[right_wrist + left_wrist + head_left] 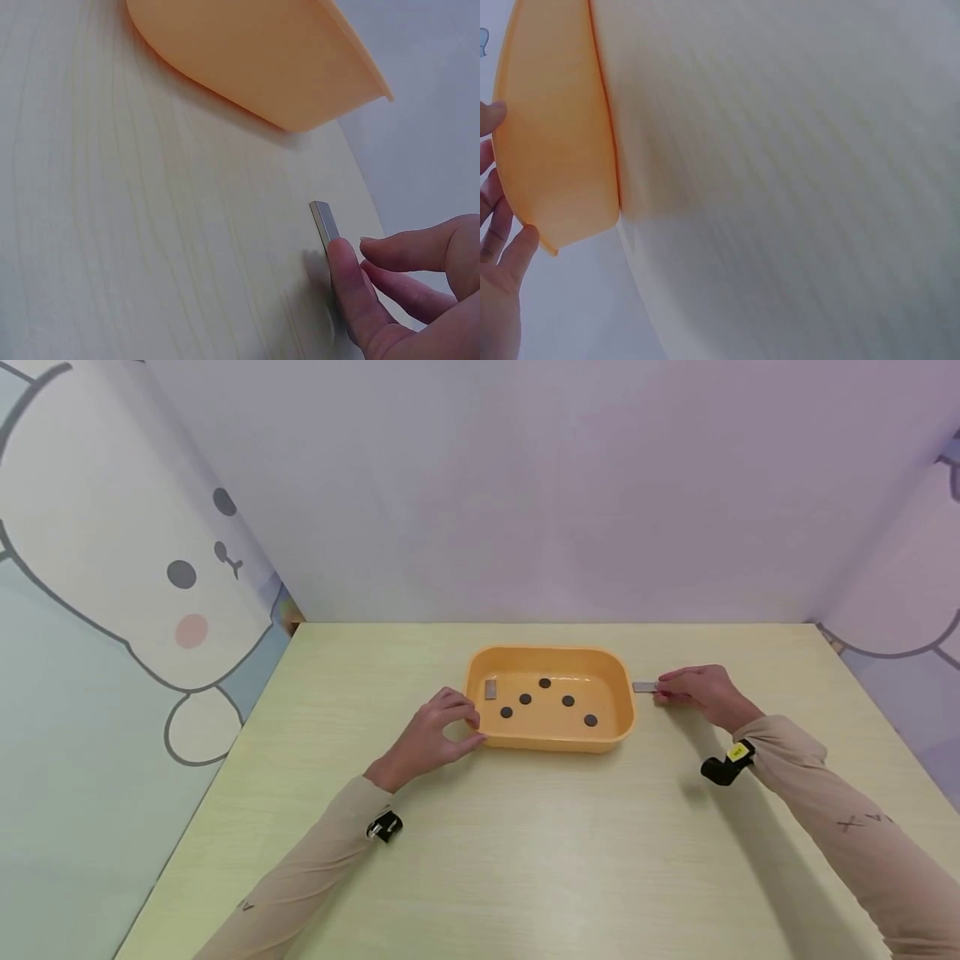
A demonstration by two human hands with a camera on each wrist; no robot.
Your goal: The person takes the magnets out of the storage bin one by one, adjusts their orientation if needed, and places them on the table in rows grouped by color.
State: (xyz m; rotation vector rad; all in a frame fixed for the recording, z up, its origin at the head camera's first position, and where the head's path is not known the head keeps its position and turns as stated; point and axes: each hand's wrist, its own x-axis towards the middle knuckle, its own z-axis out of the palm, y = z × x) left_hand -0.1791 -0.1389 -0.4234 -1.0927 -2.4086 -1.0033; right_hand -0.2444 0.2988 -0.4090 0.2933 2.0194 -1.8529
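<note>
- Grey metal bar [644,687]: located right of the tray [555,746], just beside its right wall and apart from it; whether the bar touches the table [525,852] cannot be told.
- Right hand [701,689]: pinches the bar near its far end from the tray, between thumb and fingertips; the bar is slim, so a loose pinch could let it twist or drop outside the tray.
- Left hand [431,735]: holds the tray by its front left corner, thumb and fingers at the rim; a pull or press there could tilt or slide the tray, judged light.
- Tray contents: a small grey plate [491,690] lies near the left wall; five dark discs [568,701] are spread over the floor; a jolt could shift all of them.
- Edges: the raised rim stands between the bar and the tray's inside; a bar carried too low would likely knock the right wall.
- Open room: the back wall [555,502] rises behind the tray, limiting travel that way; table surface extends left, right and, most widely, in front of the tray.
</note>
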